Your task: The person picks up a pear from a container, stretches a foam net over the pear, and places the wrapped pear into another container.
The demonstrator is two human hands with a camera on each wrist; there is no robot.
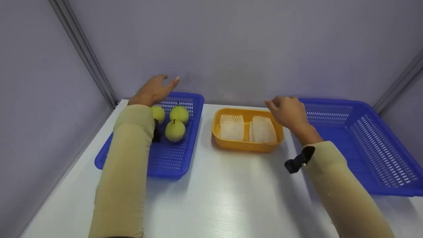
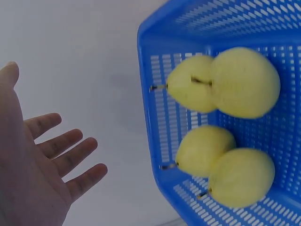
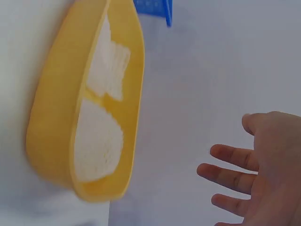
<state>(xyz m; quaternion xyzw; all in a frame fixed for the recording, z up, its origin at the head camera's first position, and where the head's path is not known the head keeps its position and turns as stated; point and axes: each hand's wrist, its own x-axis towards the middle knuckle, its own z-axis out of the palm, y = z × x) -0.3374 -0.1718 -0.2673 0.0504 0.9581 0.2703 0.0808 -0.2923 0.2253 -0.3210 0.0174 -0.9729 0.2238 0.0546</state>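
Above the left blue basket (image 1: 193, 145) my left hand (image 1: 153, 90) is held in the air with its fingers spread, holding nothing. Several yellow-green pears (image 2: 244, 82) lie in that basket, each with a dark stem; my left forearm hides part of them in the head view. My right hand (image 1: 288, 110), fingers loosely extended and holding nothing, hovers at the right end of a yellow bin (image 1: 244, 146). Inside the bin, white foam net sleeves (image 1: 232, 127) lie in two groups, left and right. In the right wrist view the right hand (image 3: 277, 165) is apart from the bin.
A larger blue basket (image 1: 350, 158) stands on the right, partly behind my right forearm. All the containers are on a white table (image 1: 214, 198). A grey wall (image 1: 238, 53) rises directly behind it, with metal posts (image 1: 87, 54) at the corners.
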